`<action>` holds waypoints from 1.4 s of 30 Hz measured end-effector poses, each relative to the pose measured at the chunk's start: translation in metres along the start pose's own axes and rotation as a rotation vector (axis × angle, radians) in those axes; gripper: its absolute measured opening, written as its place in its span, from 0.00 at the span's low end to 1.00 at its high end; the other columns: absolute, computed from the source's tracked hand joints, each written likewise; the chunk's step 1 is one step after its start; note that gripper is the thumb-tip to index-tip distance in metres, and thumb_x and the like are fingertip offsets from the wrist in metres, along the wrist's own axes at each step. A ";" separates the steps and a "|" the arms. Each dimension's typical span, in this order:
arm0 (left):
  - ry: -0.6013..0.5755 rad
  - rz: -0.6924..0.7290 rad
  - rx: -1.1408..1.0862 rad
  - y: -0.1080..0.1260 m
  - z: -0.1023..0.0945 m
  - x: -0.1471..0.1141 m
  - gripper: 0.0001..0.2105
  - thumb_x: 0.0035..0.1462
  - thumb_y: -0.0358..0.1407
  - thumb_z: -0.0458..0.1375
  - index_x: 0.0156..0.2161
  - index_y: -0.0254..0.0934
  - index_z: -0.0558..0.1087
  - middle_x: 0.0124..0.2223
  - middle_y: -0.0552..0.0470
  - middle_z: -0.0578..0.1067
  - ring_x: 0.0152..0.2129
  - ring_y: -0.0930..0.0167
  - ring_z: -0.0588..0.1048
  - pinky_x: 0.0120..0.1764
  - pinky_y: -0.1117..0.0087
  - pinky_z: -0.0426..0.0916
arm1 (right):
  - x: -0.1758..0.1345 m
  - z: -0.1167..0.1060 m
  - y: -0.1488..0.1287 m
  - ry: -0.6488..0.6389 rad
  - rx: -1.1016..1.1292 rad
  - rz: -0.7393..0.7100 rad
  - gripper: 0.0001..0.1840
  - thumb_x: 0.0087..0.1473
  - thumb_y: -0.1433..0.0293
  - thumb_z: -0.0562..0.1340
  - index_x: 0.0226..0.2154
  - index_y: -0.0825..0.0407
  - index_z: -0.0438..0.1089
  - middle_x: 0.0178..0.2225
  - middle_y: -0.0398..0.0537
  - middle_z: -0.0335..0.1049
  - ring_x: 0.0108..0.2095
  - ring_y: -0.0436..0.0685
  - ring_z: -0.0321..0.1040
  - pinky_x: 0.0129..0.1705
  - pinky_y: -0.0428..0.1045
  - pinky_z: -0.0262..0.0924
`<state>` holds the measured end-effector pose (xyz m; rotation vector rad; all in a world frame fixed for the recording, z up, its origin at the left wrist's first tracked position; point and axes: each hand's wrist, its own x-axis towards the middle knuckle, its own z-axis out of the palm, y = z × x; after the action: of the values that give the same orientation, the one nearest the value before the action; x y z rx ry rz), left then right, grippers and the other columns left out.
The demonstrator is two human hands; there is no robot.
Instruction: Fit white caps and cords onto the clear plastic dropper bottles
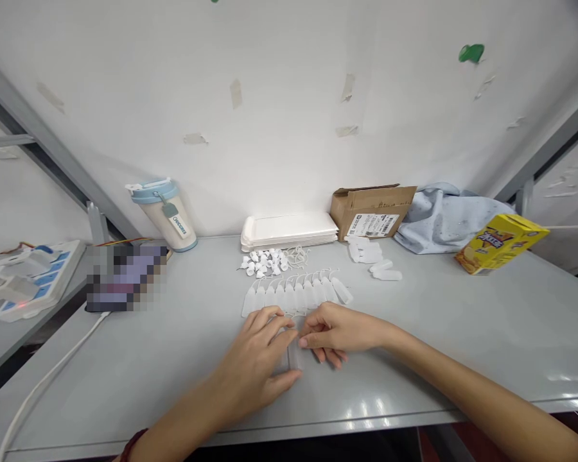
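Note:
My left hand point(262, 359) is curved over the table near its front edge. Its fingers and thumb bracket small translucent flat pieces point(295, 356), which look like the bodies of the tag-shaped white pieces above and are partly hidden. My right hand point(330, 333) meets it from the right, thumb and forefinger bent together at the upper right side of these pieces; what the pinch holds is too small to tell. Just beyond both hands lies a neat row of several white tag-shaped pieces point(298, 296) with thin loops at their tops, the rightmost one tilted.
Behind the row are small white caps point(264, 263) and white string loops point(297, 256). Stacked white trays point(291, 228), a cardboard box point(370, 212), loose white pieces point(385, 273), cloth point(447, 218) and a yellow drink carton point(501, 244) stand farther back. A tumbler point(166, 215) and phone point(125, 279) are left.

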<state>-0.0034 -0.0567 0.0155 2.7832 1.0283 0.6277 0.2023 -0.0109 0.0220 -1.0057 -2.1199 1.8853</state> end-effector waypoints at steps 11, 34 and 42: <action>-0.034 -0.027 -0.042 -0.004 -0.004 0.004 0.17 0.50 0.35 0.61 0.46 0.37 0.68 0.46 0.46 0.71 0.48 0.59 0.63 0.47 0.57 0.66 | 0.000 0.000 0.001 -0.001 -0.001 -0.024 0.16 0.54 0.61 0.57 0.23 0.56 0.63 0.18 0.40 0.65 0.14 0.43 0.61 0.13 0.39 0.54; -0.115 -0.047 -0.006 -0.006 -0.004 -0.001 0.16 0.51 0.36 0.60 0.47 0.37 0.68 0.50 0.46 0.69 0.51 0.58 0.60 0.49 0.55 0.64 | 0.001 -0.001 0.003 -0.013 -0.023 -0.024 0.13 0.54 0.64 0.57 0.26 0.57 0.65 0.19 0.40 0.64 0.14 0.44 0.61 0.14 0.39 0.52; -0.099 -0.038 -0.034 -0.007 -0.008 0.004 0.18 0.52 0.43 0.60 0.47 0.38 0.68 0.49 0.46 0.70 0.50 0.58 0.61 0.48 0.57 0.64 | 0.001 -0.002 0.002 -0.021 -0.015 -0.030 0.13 0.54 0.64 0.57 0.25 0.57 0.65 0.18 0.39 0.64 0.14 0.44 0.61 0.14 0.39 0.52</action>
<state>-0.0078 -0.0488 0.0227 2.7281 1.0380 0.4925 0.2035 -0.0085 0.0206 -0.9563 -2.1518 1.8767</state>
